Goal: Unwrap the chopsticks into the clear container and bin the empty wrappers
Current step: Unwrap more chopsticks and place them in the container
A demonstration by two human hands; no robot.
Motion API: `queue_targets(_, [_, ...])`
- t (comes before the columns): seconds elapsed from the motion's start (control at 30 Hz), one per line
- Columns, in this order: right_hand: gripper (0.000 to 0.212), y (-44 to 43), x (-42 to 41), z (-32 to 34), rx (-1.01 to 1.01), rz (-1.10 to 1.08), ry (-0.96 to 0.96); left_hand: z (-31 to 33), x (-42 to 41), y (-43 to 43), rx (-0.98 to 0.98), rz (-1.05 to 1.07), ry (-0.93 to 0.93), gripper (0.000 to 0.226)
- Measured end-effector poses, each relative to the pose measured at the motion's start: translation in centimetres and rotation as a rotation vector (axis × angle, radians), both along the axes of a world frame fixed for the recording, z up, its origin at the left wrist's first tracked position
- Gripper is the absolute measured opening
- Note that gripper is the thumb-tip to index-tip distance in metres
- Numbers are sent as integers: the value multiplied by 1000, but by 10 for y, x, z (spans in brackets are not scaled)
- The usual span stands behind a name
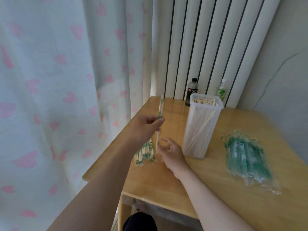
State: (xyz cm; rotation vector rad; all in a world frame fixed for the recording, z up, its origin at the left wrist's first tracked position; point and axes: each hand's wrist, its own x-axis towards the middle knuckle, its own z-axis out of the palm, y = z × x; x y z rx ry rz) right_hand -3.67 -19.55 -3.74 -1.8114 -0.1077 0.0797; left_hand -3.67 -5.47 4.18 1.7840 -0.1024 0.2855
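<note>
The left hand [146, 124] is holding a green-printed, plastic-wrapped pair of wooden chopsticks [161, 107] nearly upright above the pale wooden tabletop [208, 177], its grip clamped round the pair's middle. The right hand [172, 153] is hovering at the pair's lower end, fingers loosely curled, and blur is hiding whether its grip is closing on the wrapper. The tall clear plastic container [202, 130] is standing just right of that hand.

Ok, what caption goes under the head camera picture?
Left hand holds wrapped chopsticks upright, right hand at their lower end, clear container nearby.
</note>
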Motion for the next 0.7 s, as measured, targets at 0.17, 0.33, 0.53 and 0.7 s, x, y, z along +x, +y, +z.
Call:
queue_targets(0.17, [23, -14, -10, 13, -67, 112, -92, 18, 4, -19, -130, 35, -2, 33])
queue_targets(0.33, [26, -26, -11, 23, 35, 67, -53, 16, 0, -40, -6, 15, 53, 26])
queue_targets(0.53, [29, -31, -17, 28, 264, 65, 34, 11, -3, -57, 58, -51, 57, 19])
queue_targets(0.7, [19, -43, -22, 35, 233, 91, 38, 16, -1, -59, 164, -139, 26, 24])
